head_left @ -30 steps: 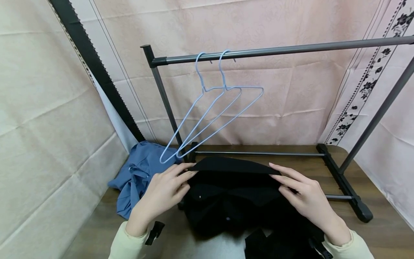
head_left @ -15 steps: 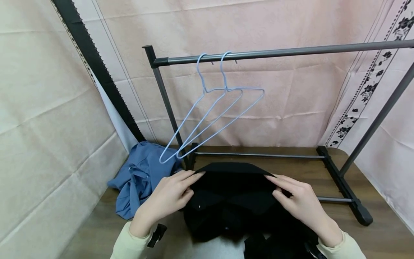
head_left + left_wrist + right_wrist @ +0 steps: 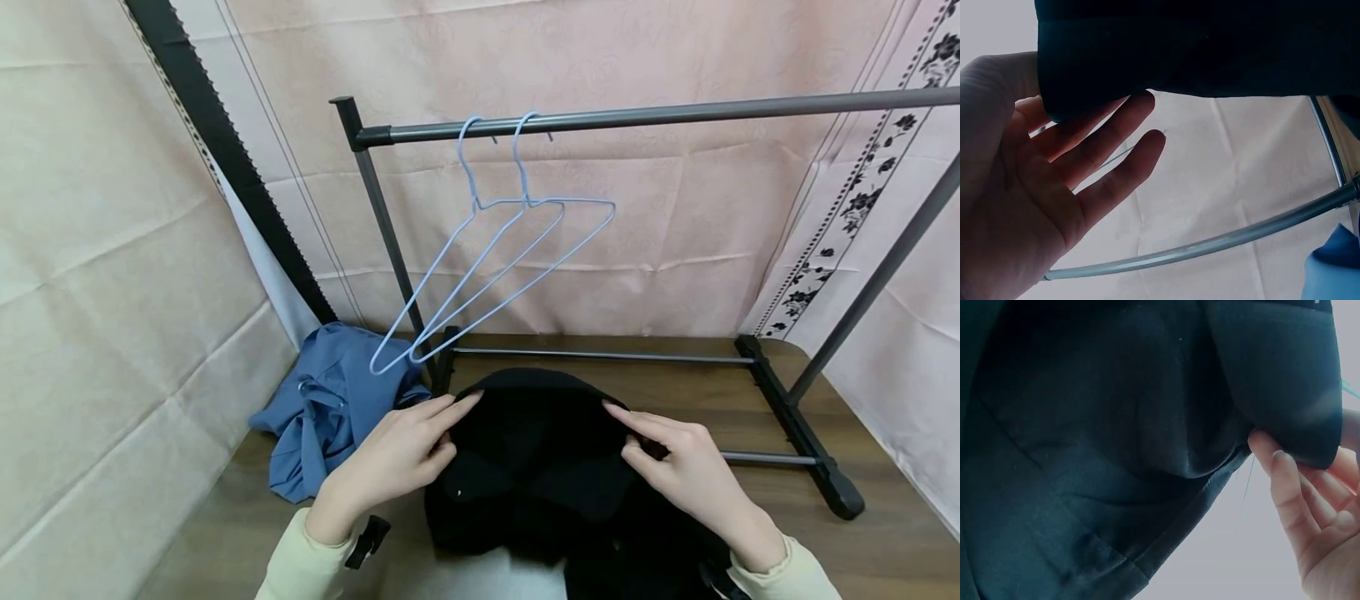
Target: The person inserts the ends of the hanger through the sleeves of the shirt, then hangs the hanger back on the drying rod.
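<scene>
While the dark grey clothes rack (image 3: 675, 111) stands on the wooden surface (image 3: 210, 533), I have the black garment (image 3: 540, 467) in front of it, nearer to the person than its rear lower bar, with the cloth's upper edge lifted. Before the rack's left foot, the left hand (image 3: 397, 454) pinches one end of that edge; before the lower bars, short of the rack's right foot, the right hand (image 3: 686, 462) pinches the other end. My left wrist view gives me the lower fingers spread apart beneath the edge, the thumb tip hidden by cloth; my right wrist view shows thumb and fingers at a folded flap. Two light blue hangers (image 3: 520, 158) hang side by side from the rack's top bar, near its left end. I see a crumpled blue cloth (image 3: 337, 400) by the foot of the rack's left post. Behind the rack hangs a creased pale pink curtain (image 3: 675, 225), and a black floral border (image 3: 861, 204) runs down behind its right end.
</scene>
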`<action>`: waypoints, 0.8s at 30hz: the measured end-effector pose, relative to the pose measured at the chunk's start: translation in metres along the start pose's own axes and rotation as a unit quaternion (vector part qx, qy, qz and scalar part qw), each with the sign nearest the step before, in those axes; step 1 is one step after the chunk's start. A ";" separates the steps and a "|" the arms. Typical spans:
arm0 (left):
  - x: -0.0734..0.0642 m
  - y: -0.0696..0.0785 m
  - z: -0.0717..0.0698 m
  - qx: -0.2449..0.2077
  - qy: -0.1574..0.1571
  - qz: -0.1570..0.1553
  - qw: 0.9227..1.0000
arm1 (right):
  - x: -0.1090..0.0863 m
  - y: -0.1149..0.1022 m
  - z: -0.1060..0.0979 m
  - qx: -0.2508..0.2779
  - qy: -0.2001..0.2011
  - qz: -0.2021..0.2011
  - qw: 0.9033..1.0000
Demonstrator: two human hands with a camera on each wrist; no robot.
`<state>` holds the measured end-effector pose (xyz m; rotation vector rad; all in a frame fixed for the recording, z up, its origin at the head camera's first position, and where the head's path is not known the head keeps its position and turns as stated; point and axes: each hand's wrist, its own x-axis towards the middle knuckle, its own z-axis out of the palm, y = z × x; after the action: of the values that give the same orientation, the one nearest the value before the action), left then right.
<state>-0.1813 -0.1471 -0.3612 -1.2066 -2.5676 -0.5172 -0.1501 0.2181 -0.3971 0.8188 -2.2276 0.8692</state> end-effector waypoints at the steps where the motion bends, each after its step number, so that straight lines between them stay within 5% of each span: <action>1: 0.001 0.001 0.001 -0.002 -0.002 0.005 1.000 | 0.000 0.000 0.000 0.002 -0.002 0.000 1.000; 13: 0.017 0.013 0.012 -0.021 -0.016 0.080 0.996 | 0.016 -0.004 0.005 0.020 -0.008 -0.005 1.000; 24: 0.044 0.033 0.009 -0.074 0.017 0.126 0.989 | 0.042 -0.021 0.013 0.055 0.017 -0.029 0.998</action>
<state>-0.1836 -0.0932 -0.3457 -1.5315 -2.3348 -0.6719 -0.1650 0.1830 -0.3676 0.9079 -2.1311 0.9779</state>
